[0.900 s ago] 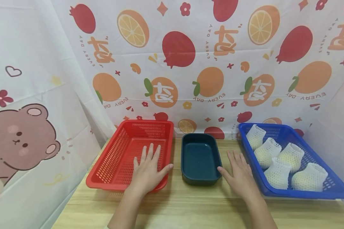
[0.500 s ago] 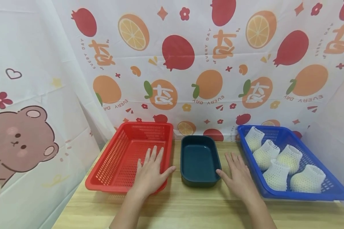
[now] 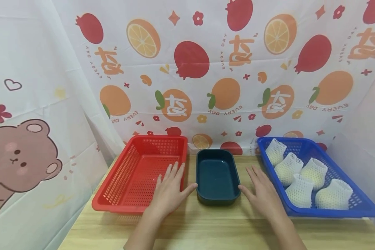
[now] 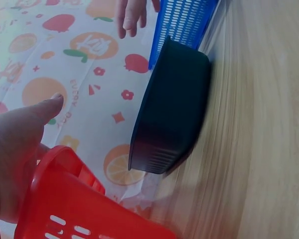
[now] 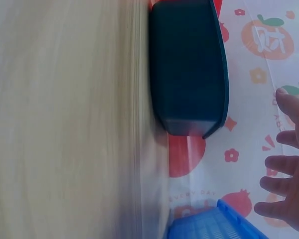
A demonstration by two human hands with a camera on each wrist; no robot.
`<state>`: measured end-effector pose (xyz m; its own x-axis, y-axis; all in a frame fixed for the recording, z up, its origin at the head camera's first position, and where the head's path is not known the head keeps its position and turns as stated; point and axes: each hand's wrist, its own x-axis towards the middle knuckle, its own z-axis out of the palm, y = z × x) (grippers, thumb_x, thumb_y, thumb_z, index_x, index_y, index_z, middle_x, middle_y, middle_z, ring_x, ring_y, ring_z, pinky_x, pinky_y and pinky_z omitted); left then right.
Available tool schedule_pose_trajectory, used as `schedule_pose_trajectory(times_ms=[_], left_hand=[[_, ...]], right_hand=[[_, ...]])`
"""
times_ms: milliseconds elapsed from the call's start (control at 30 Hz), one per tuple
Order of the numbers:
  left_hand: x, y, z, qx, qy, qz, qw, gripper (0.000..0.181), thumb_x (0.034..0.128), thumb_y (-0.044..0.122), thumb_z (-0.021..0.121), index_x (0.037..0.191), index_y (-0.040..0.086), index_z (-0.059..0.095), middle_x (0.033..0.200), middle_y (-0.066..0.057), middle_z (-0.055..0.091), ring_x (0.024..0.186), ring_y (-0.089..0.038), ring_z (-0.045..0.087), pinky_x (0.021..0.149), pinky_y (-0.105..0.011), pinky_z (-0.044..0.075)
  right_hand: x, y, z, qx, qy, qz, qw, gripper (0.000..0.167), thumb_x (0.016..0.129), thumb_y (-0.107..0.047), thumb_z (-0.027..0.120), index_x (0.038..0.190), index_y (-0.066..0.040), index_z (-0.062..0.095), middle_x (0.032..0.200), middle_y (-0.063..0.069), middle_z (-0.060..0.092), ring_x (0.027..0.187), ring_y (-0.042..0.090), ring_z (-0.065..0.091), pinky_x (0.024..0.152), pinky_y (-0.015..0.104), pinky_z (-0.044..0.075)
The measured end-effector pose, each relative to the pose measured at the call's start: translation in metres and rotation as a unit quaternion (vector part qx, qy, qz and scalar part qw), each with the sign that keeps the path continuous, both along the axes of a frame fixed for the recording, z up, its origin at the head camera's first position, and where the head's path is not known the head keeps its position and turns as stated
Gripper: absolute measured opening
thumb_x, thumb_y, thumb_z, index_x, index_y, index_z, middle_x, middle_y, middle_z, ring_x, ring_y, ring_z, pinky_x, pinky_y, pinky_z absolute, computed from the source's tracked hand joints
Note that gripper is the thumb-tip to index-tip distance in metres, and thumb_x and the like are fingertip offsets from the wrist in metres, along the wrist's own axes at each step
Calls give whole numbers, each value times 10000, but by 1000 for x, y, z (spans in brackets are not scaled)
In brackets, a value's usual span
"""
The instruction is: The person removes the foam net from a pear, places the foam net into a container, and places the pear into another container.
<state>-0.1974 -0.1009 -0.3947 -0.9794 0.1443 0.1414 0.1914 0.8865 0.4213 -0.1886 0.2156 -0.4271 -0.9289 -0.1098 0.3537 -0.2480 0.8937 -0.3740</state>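
Above the right side of a red perforated basket, my left hand hovers with fingers spread and holds nothing. Its thumb points toward a dark teal rectangular tub, which has nothing in it. My right hand is held between that tub and a blue perforated basket, fingers extended, also holding nothing. Several pale round fruits in white foam nets lie in the blue basket. The left wrist view has the hand beside the red basket's rim. In the right wrist view, the hand's fingers are apart from the tub.
All three containers stand on a light wooden table. Directly behind them hangs a white cloth printed with fruit. Another white cloth with a bear print hangs at the left.
My left hand has shifted to the right over the red basket, toward the tub. The right hand has barely moved. The head view has shifted slightly; the containers have stayed in place.
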Motion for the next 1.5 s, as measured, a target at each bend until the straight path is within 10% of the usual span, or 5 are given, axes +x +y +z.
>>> schedule_pose_trajectory(times_ms=[767, 1233, 1500], left_hand=[[2, 38, 2, 325, 271, -859, 9954, 827, 870, 640, 590, 1519, 176, 376, 1565, -104, 371, 1446, -345, 322, 1115, -613, 313], [6, 69, 7, 235, 319, -1338, 9902, 711, 906, 593, 585, 1490, 221, 423, 1542, -41, 414, 1426, -281, 369, 1049, -555, 430], [9, 90, 2, 137, 467, -1629, 9854, 649, 917, 582, 581, 1450, 225, 480, 1484, -13, 485, 1363, -223, 447, 1021, -470, 481]], right_hand=[[14, 39, 10, -11, 361, -287, 9989, 670, 936, -463, 629, 1464, -95, 445, 1517, 210, 389, 1367, 455, 363, 1045, 671, 330], [17, 73, 16, -330, 1866, -213, 9816, 505, 842, -189, 762, 1284, -10, 594, 1331, 254, 535, 1221, 501, 452, 982, 659, 357], [21, 95, 20, -404, 1585, -559, 9849, 520, 880, -245, 728, 1317, -10, 570, 1352, 265, 515, 1232, 531, 418, 1008, 701, 301]])
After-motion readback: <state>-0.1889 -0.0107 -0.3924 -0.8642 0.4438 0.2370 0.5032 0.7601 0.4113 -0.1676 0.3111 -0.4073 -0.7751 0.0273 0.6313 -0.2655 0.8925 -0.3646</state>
